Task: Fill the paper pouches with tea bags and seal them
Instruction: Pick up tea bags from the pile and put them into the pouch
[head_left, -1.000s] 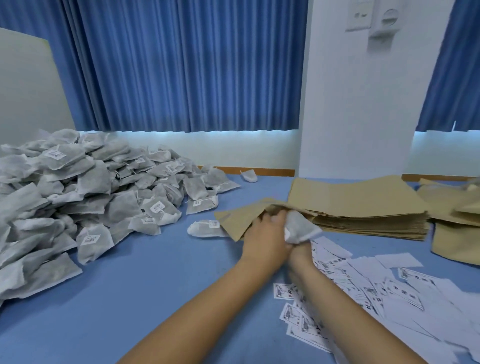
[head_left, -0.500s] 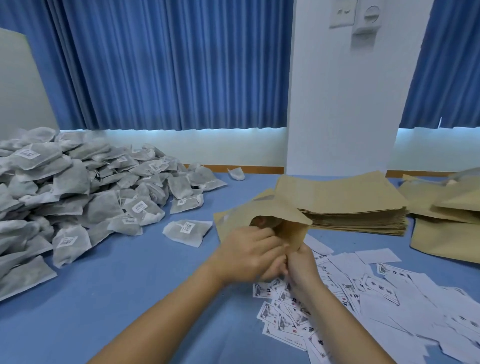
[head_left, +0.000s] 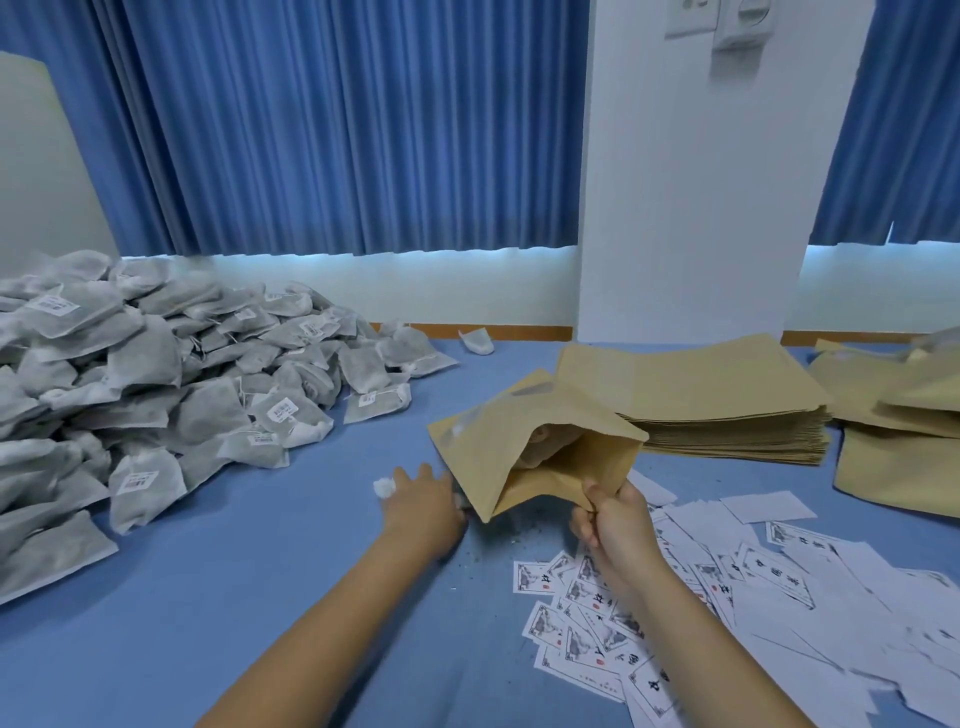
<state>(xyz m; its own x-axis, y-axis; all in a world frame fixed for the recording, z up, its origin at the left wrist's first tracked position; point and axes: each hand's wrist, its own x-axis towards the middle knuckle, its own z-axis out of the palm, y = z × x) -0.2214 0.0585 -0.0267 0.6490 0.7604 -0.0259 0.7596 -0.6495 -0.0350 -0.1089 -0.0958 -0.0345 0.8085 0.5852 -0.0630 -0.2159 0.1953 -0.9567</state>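
Observation:
My right hand pinches the near rim of a brown paper pouch and holds it tilted above the table, mouth open toward me. A pale lump shows deep inside the pouch. Just left of the pouch, my left hand lies palm down on the blue table, closed over a tea bag. Only white scraps of that bag peek out beside the fingers. A big heap of grey tea bags with white tags covers the left of the table.
A flat stack of empty brown pouches lies behind the held pouch. More brown pouches sit at the right edge. Loose printed paper labels are scattered at the near right. A white pillar and blue curtains stand behind.
My left hand has left the pouch and moved left onto a loose tea bag on the table. The right hand now holds the pouch alone, with its mouth wider open.

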